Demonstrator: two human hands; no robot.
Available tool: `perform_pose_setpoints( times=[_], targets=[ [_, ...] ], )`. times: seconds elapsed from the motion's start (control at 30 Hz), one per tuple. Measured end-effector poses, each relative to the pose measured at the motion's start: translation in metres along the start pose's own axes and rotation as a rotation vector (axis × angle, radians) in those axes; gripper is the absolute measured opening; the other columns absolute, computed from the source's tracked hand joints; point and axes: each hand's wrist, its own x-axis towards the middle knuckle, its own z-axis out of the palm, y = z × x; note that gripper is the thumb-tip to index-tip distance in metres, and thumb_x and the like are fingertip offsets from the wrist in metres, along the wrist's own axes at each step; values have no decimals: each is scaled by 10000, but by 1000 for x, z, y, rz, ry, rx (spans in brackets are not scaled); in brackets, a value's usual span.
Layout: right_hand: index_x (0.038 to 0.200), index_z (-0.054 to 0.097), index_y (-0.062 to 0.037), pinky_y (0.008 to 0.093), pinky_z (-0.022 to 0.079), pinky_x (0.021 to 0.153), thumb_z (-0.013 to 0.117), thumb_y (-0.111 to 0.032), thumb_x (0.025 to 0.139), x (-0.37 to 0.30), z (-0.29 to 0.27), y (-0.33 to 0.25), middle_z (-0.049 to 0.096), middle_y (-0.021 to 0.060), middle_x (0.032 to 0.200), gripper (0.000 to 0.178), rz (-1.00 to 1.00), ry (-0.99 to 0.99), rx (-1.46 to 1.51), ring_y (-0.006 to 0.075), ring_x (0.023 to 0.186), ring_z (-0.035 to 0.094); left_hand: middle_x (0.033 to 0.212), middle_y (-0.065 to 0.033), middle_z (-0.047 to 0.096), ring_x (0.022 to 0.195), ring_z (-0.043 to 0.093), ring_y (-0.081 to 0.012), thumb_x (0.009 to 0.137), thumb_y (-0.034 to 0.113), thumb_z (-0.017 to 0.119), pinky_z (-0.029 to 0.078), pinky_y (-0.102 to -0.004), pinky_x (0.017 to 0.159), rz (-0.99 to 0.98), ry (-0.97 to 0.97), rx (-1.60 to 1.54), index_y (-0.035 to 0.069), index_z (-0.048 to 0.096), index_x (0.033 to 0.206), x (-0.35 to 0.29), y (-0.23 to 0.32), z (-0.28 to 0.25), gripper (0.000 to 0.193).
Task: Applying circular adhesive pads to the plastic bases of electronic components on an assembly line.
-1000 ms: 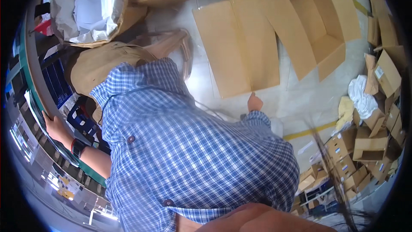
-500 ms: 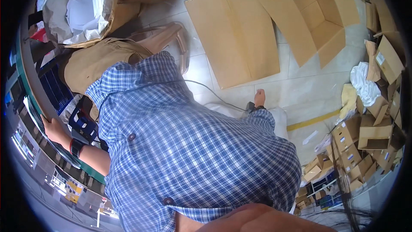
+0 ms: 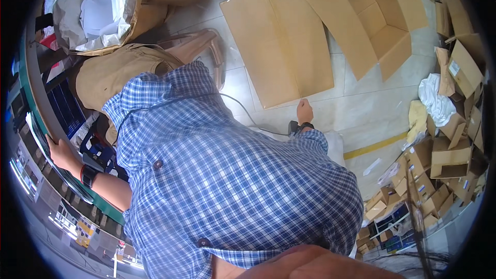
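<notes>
1. In the head view, your left hand (image 3: 61, 155) is at the left, over a thin, white-edged, sheet-like bundle (image 3: 35, 128) beside the long green-edged bench (image 3: 107, 205). Your fingers are stretched out rather than curled; whether they grip the bundle or only rest on it, I cannot tell.

2. Your right hand (image 3: 305, 110) is right of centre, its fingers looking loosely curled. I see nothing in it, but the palm is hidden, so I cannot tell if it holds anything.

3. The large, flat, tan cardboard piece with a taped seam (image 3: 279, 44) lies on the pale tiled floor (image 3: 361, 111), just beyond that hand. Fingertips and near edge almost meet in the view; I cannot tell whether they touch.

4. To its right stands an open, empty tan cardboard box with spread flaps (image 3: 338, 18); farther right is a heap of mixed brown cartons (image 3: 450, 157). A tall paper sack with a crumpled white lining (image 3: 64, 33) stands far left.

5. The step in hand reads, in my judgement, as steadying on the left, with your right arm held out low.

6. Any right-hand move calls for minding the thin dark cable (image 3: 225, 95) leading toward the small black box (image 3: 293, 127) at that wrist.
</notes>
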Motion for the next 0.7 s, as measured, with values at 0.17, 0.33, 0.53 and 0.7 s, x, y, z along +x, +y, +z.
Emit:
perform_pose_setpoints(
  times=[0.17,0.33,0.53,0.7],
  targets=[
    [936,600,-138,454,497,658,423,-267,866,-2,-12,4,650,161,803,230,-122,-108,-314,349,758,629,976,-181,635,843,627,-356,740,218,451,496,-435,753,38,60,23,265,494,1263,8,0,7,527],
    [894,612,-95,428,507,641,462,-195,827,-2,-2,-3,654,161,777,193,-209,-158,-448,322,725,644,983,-187,629,862,615,-362,763,239,443,479,-438,765,32,43,15,239,504,1253,15,-7,10,495],
    [910,633,-90,436,499,688,467,-172,812,10,21,5,659,138,826,210,-202,-216,-495,309,805,641,966,-165,642,842,626,-346,740,228,465,489,-437,756,34,25,39,284,476,1273,5,-2,16,537],
    [1029,621,-79,429,502,740,433,-196,873,-71,29,92,618,129,1042,270,-247,-425,-744,272,915,627,964,-207,622,853,603,-380,751,210,445,468,-453,756,52,12,-1,191,518,1242,-6,23,-9,497]
  ],
)
